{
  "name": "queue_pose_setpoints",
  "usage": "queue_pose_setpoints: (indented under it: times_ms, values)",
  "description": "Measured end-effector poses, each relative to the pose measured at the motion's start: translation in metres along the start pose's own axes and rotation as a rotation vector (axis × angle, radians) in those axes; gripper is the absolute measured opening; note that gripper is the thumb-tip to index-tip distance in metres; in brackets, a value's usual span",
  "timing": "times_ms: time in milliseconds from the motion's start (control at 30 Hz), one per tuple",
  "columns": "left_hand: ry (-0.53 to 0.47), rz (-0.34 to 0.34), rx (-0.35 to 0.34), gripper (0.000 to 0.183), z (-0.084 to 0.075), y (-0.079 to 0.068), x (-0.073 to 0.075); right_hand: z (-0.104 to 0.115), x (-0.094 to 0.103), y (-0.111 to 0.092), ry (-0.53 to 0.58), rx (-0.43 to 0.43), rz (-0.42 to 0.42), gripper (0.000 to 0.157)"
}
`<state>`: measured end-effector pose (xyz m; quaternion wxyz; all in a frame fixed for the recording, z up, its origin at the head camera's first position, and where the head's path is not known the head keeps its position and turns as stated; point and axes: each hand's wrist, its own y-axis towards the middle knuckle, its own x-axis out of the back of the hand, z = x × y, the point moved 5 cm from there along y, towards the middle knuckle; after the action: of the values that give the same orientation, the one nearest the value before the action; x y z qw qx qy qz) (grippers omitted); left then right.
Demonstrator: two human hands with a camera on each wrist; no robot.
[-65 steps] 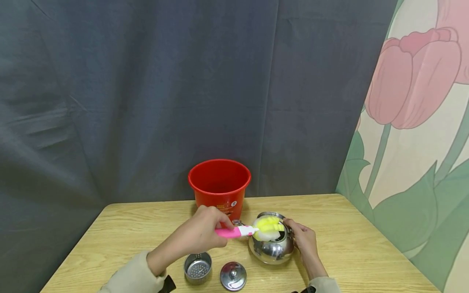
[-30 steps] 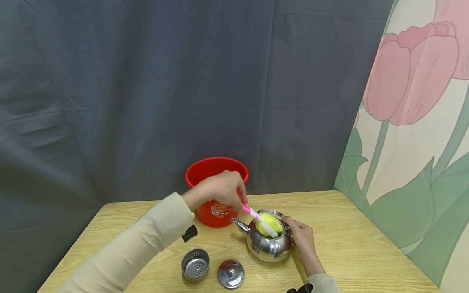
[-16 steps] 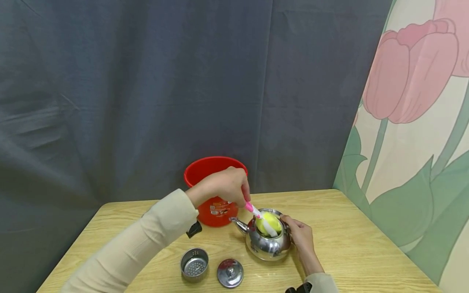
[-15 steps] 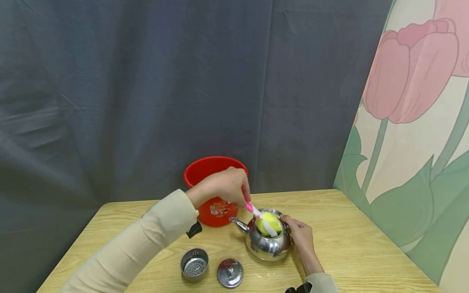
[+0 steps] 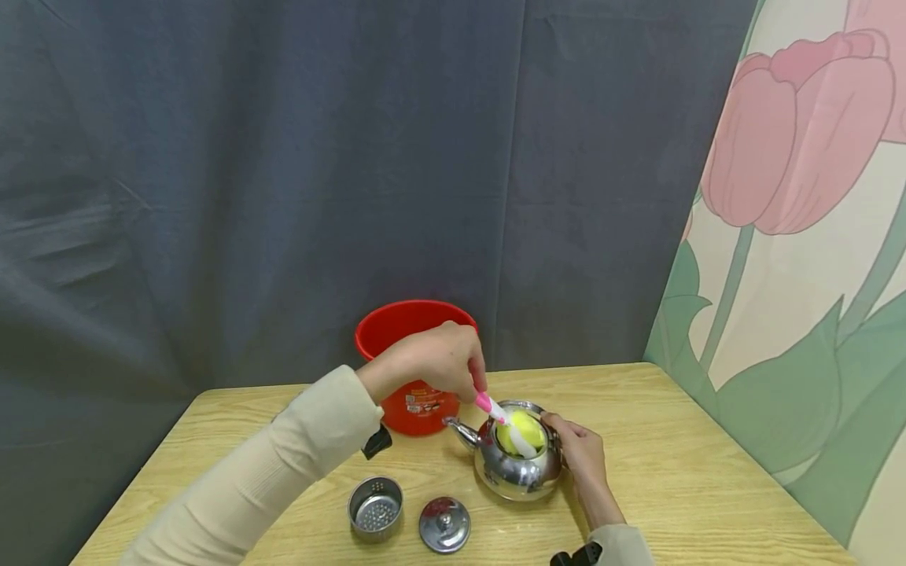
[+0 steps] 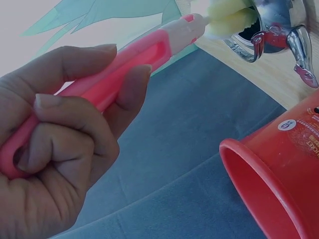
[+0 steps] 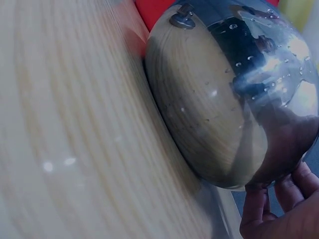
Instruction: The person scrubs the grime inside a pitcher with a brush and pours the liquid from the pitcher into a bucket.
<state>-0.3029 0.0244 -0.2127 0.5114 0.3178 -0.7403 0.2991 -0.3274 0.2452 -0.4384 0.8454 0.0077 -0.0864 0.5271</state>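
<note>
My left hand [image 5: 442, 358] grips the pink handle [image 6: 124, 64] of a sponge brush, fingers wrapped round it. The brush's yellow and white sponge head [image 5: 522, 432] sits in the mouth of a shiny steel teapot [image 5: 515, 475], handle slanting up to the left. At the teapot's right side, my right hand [image 5: 582, 456] holds it near the rim by the handle, which is mostly hidden. Water drops dot the teapot [image 7: 199, 109] in the right wrist view, where my right fingertips [image 7: 254, 199] meet its side. Its spout [image 5: 463, 432] points left.
A red bucket [image 5: 368, 334] stands behind my left hand at the table's back edge. Nearer on the wooden table [image 5: 679, 472] are a perforated steel strainer cup [image 5: 375, 511] and the round teapot lid [image 5: 444, 525]. A dark curtain [image 5: 318, 196] hangs behind.
Since the earliest frame, my left hand has risen and moved away from me, tipping the brush from level to slanting down into the teapot. Over the last half second both hands hardly move.
</note>
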Motion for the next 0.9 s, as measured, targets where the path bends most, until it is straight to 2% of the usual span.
queue_pose_setpoints:
  times_ms: [367, 667, 900]
  values:
    - [0.007, 0.017, 0.018, 0.009, 0.0011, -0.0022, 0.0015, -0.0011, 0.0002, 0.0005, -0.007, 0.003, -0.005, 0.036]
    - [0.002, 0.021, 0.005, 0.011, 0.0049, -0.0043, 0.0021, -0.0023, 0.0015, 0.0015, -0.006, 0.0, -0.008, 0.035]
    - [-0.001, 0.024, 0.028, 0.012, 0.0085, -0.0046, 0.0025, -0.0021, 0.0026, 0.0007, 0.01, -0.006, -0.009, 0.033]
